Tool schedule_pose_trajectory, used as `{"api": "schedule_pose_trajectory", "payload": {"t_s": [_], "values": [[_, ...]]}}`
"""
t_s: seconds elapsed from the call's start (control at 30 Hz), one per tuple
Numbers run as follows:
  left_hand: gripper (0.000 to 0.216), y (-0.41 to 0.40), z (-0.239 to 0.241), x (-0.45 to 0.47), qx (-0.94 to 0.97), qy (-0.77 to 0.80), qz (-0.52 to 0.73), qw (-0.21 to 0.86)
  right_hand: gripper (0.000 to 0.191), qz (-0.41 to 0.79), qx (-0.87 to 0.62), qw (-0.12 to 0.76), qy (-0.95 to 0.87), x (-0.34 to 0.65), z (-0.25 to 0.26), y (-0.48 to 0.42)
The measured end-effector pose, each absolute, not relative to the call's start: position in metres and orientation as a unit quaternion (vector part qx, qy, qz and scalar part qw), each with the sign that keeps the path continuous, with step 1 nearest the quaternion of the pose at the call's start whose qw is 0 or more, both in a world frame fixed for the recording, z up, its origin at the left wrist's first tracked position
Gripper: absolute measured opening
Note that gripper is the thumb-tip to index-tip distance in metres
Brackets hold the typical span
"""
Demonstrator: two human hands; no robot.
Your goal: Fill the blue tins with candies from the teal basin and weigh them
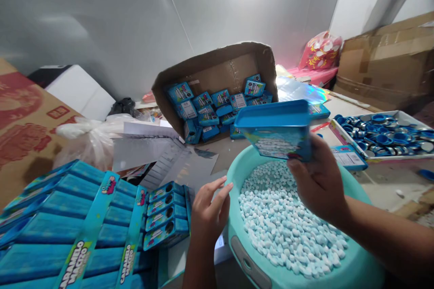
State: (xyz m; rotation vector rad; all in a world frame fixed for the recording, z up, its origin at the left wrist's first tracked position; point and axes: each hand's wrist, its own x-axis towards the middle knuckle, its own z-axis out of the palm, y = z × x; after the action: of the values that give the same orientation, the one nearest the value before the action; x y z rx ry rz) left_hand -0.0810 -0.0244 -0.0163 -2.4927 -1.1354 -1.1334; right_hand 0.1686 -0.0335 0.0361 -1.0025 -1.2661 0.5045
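My right hand point(318, 180) is closed round a blue candy tin point(276, 128), holding it above a turquoise basin point(356, 264) full of small pale-blue candies point(285, 221). My left hand point(210, 210) hovers at the basin's left rim, fingers stretched out and slightly curled, holding nothing. Just left of that hand, several small blue tins point(166, 214) stand packed in a blue display box point(84, 230).
A tipped cardboard box point(217, 70) of blue tins lies behind the basin. A white tray point(405, 158) of blue and silver lids sits at the right. Cardboard boxes point(389, 61), a clear plastic bag point(88, 137) and grey card sheets point(162, 156) surround the work area.
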Motion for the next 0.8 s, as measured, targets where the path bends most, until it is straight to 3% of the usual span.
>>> {"api": "schedule_pose_trajectory", "payload": {"t_s": [0.2, 0.4, 0.5, 0.67, 0.8], "values": [[0.033, -0.024, -0.016, -0.080, -0.834, -0.381, -0.392, 0.075, 0.031, 0.354, -0.456, 0.589, -0.566, 0.166, 0.044, -0.021], [0.031, -0.025, -0.013, -0.079, -0.833, -0.411, -0.368, 0.037, 0.037, 0.218, -0.461, 0.633, -0.582, 0.169, 0.042, -0.027], [0.027, -0.025, -0.010, -0.077, -0.821, -0.445, -0.357, -0.016, 0.036, 0.222, -0.483, 0.544, -0.650, 0.170, 0.043, -0.024], [0.022, -0.024, -0.009, -0.077, -0.810, -0.476, -0.330, -0.087, 0.031, 0.302, -0.554, 0.288, -0.720, 0.170, 0.034, -0.014], [0.027, -0.023, -0.009, -0.078, -0.794, -0.507, -0.315, -0.120, 0.038, 0.291, -0.561, 0.242, -0.736, 0.170, 0.029, -0.014]]}}
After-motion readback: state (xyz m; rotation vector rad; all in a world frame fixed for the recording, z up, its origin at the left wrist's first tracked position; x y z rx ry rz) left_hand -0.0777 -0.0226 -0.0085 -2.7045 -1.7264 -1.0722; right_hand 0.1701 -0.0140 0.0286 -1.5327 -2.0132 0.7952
